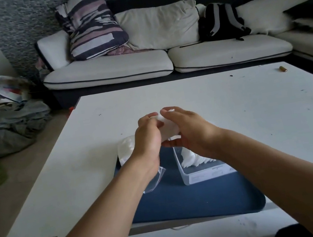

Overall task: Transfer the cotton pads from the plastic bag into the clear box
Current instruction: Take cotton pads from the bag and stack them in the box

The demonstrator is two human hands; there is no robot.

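While only the head view is on hand, it shows both hands raised over the white surface (232, 105), working one small stack of cotton pads (168, 127) between them. The left hand (148, 138) pinches the near-left edge of the stack with curled fingers, and the right hand (190, 131) wraps it from the other side, thumb under and fingers over the top, so each grip is narrow and closed on the pads.

The pads should handle as very light, soft and compressible. They are not fragile, but a loose stack will fan out or shed single pads if squeezed at one corner. The safest hold is across the flat faces of the stack, thumb on one face and fingers on the other, with mild pressure.

The pads look plain white and thin, layered together; their outline is mostly hidden by the fingers, so their shape is hard to tell.

Below the left wrist lies the plastic bag (127, 149), crinkled and clear, with more white pads seemingly inside. Just right of it stands the clear box (203, 175), already holding a row of pads (195, 159) standing on edge. Bag and box both rest on a dark blue tray (187, 200) at the near edge of the surface.
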